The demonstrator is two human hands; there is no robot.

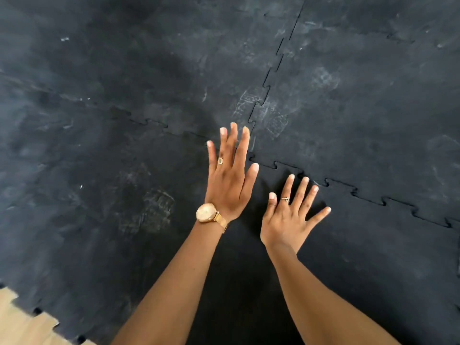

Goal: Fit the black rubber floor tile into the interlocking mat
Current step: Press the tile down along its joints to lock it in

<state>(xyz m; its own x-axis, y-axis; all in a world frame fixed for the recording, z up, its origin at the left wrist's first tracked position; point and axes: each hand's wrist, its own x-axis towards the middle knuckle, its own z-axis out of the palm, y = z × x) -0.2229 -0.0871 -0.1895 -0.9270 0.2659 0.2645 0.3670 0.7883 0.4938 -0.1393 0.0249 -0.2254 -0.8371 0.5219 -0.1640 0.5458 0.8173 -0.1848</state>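
Hands flat, fingers wide: left hand point(227, 181) and right hand point(290, 220) press the tile point(348, 257), gripping nothing. Its toothed seam with the mat point(124, 83) runs just past the right fingertips. No readable writing.

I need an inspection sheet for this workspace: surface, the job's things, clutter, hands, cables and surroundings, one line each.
Surface: interlocking mat of black rubber, scuffed with pale marks; puzzle-shaped seams visible.
Job's things: black rubber floor tile lies under the hands, its toothed far edge meeting the mat along the seam; whether it is fully seated cannot be told.
Clutter: nothing seen.
Hands: left hand open, fingers spread, near the corner joint, wearing a ring and a gold watch; right hand open and flat on the tile, wearing a ring. Neither holds anything.
Cables: nothing seen.
Surroundings: wooden floor shows at the lower left, past the mat's toothed edge.
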